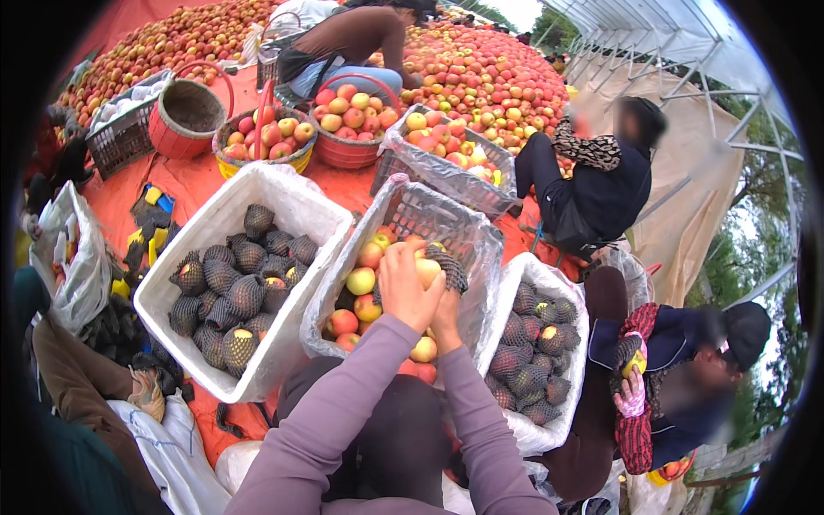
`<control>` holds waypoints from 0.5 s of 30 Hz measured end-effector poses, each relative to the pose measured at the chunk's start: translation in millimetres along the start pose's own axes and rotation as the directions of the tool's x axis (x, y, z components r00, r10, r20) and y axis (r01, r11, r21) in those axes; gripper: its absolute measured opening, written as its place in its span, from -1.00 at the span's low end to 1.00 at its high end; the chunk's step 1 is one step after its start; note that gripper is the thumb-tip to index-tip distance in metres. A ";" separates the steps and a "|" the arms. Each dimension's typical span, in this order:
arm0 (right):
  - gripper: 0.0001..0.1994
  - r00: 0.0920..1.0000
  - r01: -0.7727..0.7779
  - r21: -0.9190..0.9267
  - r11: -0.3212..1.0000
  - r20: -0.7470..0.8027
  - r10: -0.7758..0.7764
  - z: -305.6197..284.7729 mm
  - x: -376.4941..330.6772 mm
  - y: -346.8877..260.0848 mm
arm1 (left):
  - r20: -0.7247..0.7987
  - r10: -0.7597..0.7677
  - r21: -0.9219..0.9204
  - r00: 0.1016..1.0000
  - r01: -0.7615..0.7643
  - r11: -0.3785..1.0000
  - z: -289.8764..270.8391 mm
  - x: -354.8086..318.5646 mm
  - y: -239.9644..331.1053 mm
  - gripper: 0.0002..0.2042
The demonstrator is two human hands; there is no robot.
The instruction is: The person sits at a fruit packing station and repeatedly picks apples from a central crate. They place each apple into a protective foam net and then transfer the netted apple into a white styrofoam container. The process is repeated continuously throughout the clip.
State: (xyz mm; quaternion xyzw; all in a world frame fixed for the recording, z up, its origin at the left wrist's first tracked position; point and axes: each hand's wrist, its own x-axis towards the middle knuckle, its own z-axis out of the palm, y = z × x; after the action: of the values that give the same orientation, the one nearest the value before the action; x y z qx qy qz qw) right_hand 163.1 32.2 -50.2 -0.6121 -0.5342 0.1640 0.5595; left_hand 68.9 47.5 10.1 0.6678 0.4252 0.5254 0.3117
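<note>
My hands are together above a plastic-lined crate (446, 219) of loose red and yellow apples. A pale yellow apple (427, 272) is in my left hand (405, 287), whose fingers are closed over its near side. Against the apple's right side is a black foam net (450, 268), partly around it. My right hand (446, 319) is closed just below, at the net and apple; its fingertips are mostly hidden. Left of the crate, a white foam box (154, 292) contains apples in black nets (247, 293). Another white box (513, 287) of netted apples stands at the right.
Red baskets (348, 150) of apples and a second lined crate (403, 172) stand ahead. Behind them rises a large apple heap (489, 73). One person (601, 180) sits at the right; a nearer person holds a netted apple (633, 356). Another person (352, 47) bends at the heap.
</note>
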 end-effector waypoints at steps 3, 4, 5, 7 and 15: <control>-0.50 0.960 0.249 0.074 0.966 -0.151 -0.236 -8.8 4.3 -38.7 | 0.402 -0.331 -0.530 0.853 0.512 0.675 -2.8 15.0 -45.9 -0.28; -0.52 0.973 0.219 0.010 0.976 -0.073 -0.217 -21.3 -0.5 -51.6 | 0.520 -0.289 -0.724 0.804 0.594 0.351 2.1 11.8 -30.6 -0.36; -0.54 0.981 0.192 -0.055 0.980 0.010 -0.192 -31.7 -2.5 -68.0 | 0.584 -0.310 -0.715 0.751 0.656 0.241 0.6 10.3 -17.0 -0.43; -0.52 0.986 0.158 -0.097 0.983 0.065 -0.152 -38.1 -10.1 -77.2 | 0.485 -0.320 -0.644 0.814 0.580 0.499 -12.3 3.8 3.4 -0.45; -0.36 0.908 -0.306 0.750 0.586 0.414 -0.057 -13.6 -47.6 -119.9 | 0.216 -0.326 -0.730 0.920 0.374 0.572 -109.6 -30.0 -32.9 -0.77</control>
State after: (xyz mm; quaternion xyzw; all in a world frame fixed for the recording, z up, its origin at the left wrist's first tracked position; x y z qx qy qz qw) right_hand 99.7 -38.1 38.4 -0.2850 -0.4588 0.5458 0.6407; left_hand -47.5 31.9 -3.7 0.3922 0.2800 0.5629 0.6715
